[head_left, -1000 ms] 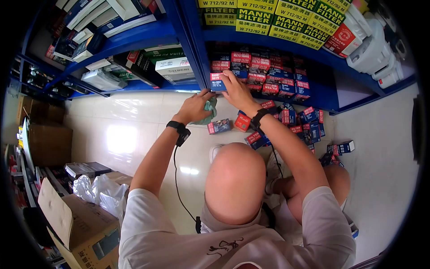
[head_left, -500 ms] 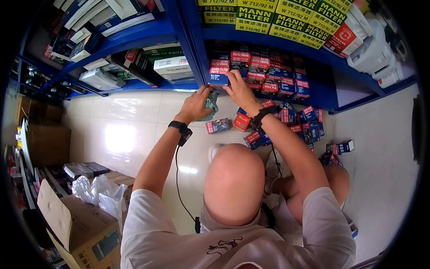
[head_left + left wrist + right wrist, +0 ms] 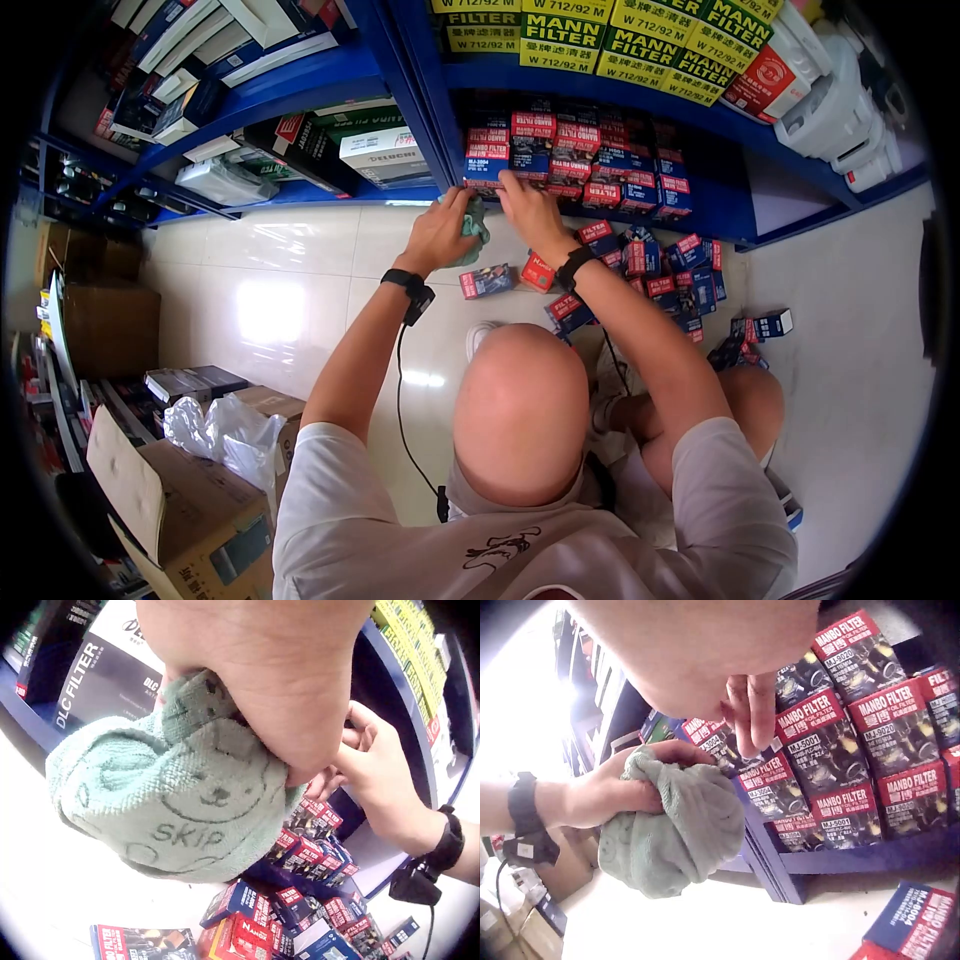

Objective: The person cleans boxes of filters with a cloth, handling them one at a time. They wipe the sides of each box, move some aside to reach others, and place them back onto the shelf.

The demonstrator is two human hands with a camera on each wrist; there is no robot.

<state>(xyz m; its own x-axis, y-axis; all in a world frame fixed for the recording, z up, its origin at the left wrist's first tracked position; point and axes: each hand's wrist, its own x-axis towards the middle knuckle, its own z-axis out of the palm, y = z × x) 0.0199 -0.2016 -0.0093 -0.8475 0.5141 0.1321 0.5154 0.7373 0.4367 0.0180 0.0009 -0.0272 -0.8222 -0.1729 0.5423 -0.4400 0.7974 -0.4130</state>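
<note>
A pale green cloth [image 3: 476,236] is bunched in my left hand [image 3: 437,236], which holds it by the blue shelf's front edge. In the left wrist view this towel [image 3: 202,802] shows a printed animal face and the word SKIP. My right hand [image 3: 532,216] is at the left end of the stacked red-and-blue oil filter boxes [image 3: 575,150]. Its fingertips are right at the front of the leftmost column, where a box [image 3: 487,150] sits on top. In the right wrist view two fingers [image 3: 762,712] extend down beside the boxes, without being wrapped round one.
Several loose filter boxes [image 3: 655,270] lie on the floor below the shelf, with one box [image 3: 487,282] apart on the left. Yellow-green filter boxes [image 3: 560,42] fill the shelf above. An open carton [image 3: 200,510] stands at lower left. A blue upright [image 3: 425,110] divides the shelves.
The filter box that my right hand held at the shelf's left end has gone back onto the stack, and the right hand has let go. The left hand stays near the edge with the cloth.
</note>
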